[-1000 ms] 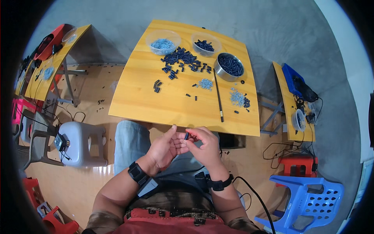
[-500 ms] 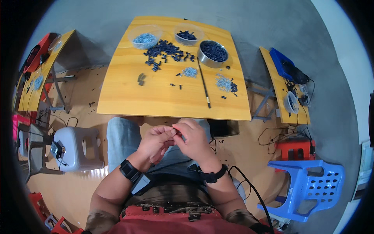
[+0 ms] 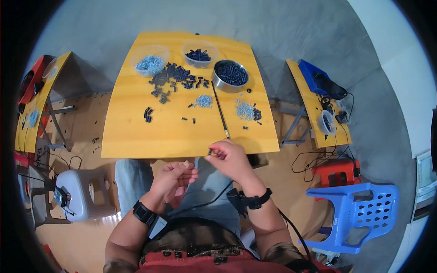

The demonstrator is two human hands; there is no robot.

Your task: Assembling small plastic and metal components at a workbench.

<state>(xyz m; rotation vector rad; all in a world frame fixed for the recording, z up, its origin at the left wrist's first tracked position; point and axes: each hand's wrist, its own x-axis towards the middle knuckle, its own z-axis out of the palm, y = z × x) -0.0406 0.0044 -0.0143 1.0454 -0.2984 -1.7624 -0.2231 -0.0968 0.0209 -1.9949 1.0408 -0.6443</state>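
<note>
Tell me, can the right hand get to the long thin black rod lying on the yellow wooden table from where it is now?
Probably yes. The right hand is at the table's near edge, just below the long thin black rod, and nothing lies between them on the yellow wooden table.

You face a yellow wooden table (image 3: 136, 136) strewn with small black plastic parts (image 3: 175, 77) and pale silver-blue screws (image 3: 203, 101); beside you stand a perforated blue plastic chair (image 3: 364, 214) and a light grey plastic stool (image 3: 84, 193).
</note>
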